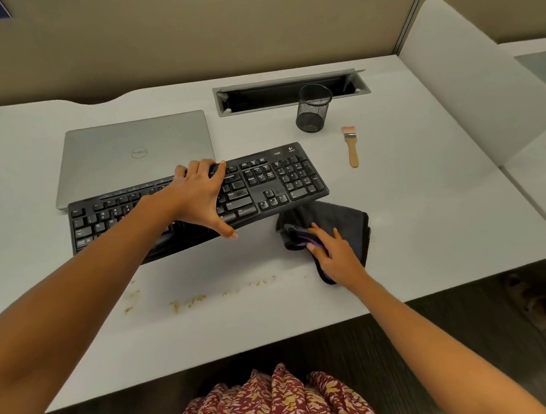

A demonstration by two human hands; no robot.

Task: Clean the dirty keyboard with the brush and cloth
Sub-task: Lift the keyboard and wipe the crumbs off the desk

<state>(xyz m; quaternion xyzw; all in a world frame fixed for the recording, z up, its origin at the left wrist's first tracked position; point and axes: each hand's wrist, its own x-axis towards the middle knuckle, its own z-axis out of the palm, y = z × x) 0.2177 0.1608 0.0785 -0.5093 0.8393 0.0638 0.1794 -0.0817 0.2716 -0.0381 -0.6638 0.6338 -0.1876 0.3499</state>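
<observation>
Two bare hands are working over a white tabletop (436, 204). The left hand (199, 195) is spanning a black full-size plastic keyboard (275, 179) near its middle, with the fingers curled over the far edge and the thumb hooked at the near edge, so it is gripping the board across its depth. The keyboard is sitting slantwise on the tabletop, just in front of a closed silver laptop (133, 148). The right hand (334, 254) is resting on a dark, crumpled cloth with purple trim (338, 219) and is bunching a fold of it between curled fingers and thumb. The cloth is lying on the tabletop, touching the keyboard's near right corner. A small wooden-handled brush with pinkish bristles (351, 147) is lying flat, well apart from both hands, to the right of the keyboard and near a black wire-mesh pen cup (313, 109). Behind the cup, a grey recessed cable tray (285, 93) is standing open. Tan crumbs (187, 301) are lying scattered in a loose line on the tabletop in front of the keyboard. At the bottom of the view, a red floral garment (273, 413) is showing.
</observation>
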